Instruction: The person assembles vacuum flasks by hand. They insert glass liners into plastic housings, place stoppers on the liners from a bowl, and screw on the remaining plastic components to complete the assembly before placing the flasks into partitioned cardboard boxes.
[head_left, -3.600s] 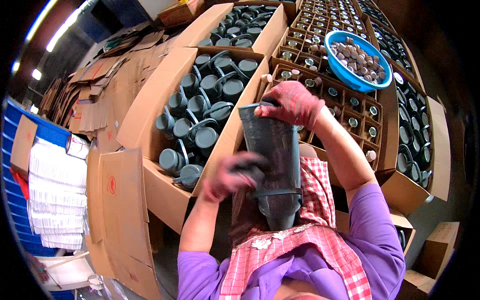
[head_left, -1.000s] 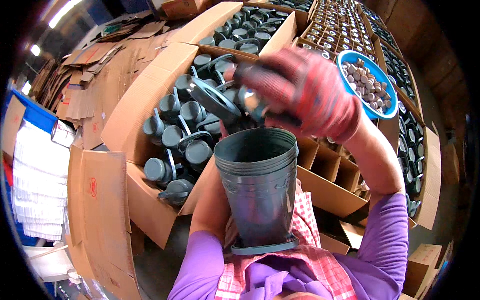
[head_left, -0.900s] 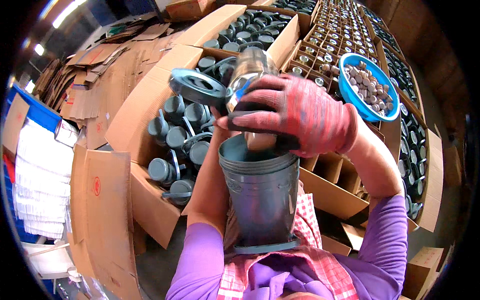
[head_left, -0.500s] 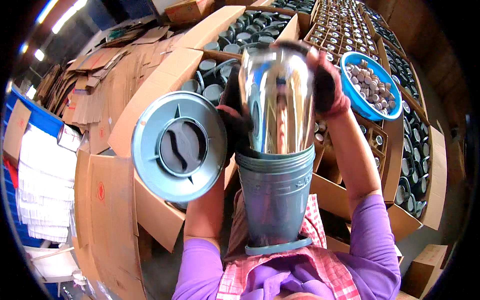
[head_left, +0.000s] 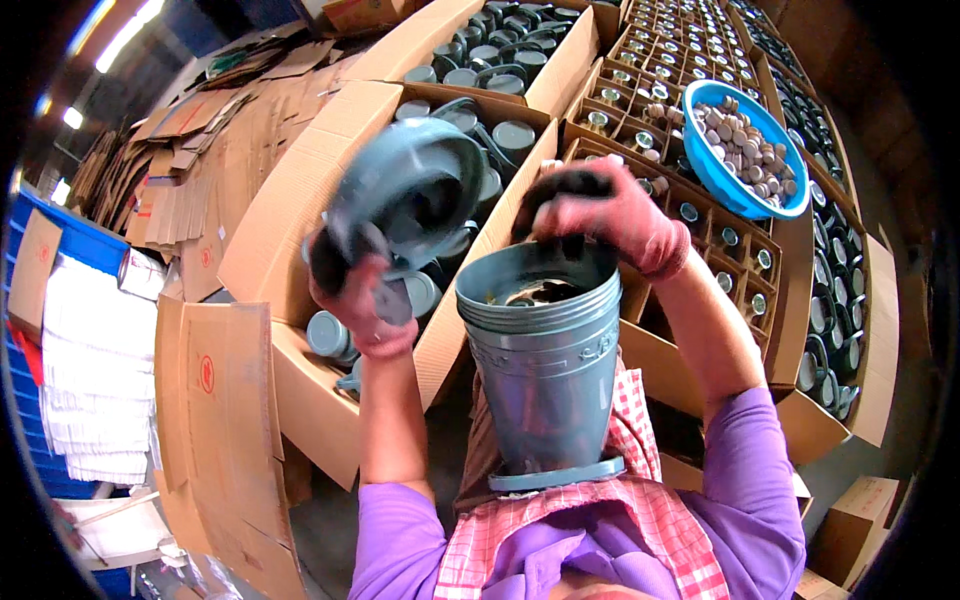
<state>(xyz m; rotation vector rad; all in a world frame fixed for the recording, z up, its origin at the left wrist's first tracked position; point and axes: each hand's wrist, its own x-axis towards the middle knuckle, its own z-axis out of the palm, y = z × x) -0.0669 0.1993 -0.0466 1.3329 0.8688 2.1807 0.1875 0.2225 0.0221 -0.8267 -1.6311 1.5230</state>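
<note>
A blue-grey plastic flask casing (head_left: 540, 365) stands upright in front of my body, its ribbed mouth facing up. Something shiny with pale and dark patches (head_left: 545, 292) shows inside the mouth. Just above the rim, my gloved right hand (head_left: 610, 215) has loosely curled fingers, with nothing visible in them. To the left, my gloved left hand (head_left: 355, 290) grips a round blue-grey plastic cover (head_left: 410, 190), smeared by motion. The cover is tilted over a carton (head_left: 300, 190) of grey-lidded flasks.
A blue basin (head_left: 705, 165) of small round pale pieces sits on divided cartons (head_left: 640, 130) at the right. More cartons of dark flasks (head_left: 825, 300) line the far right. Flattened cardboard (head_left: 225, 400) and white stacked sheets (head_left: 95, 370) lie left.
The mirrored flask liner went down into the casing, and my right hand came off it. My left hand moved left and up with the cover, turning it.
</note>
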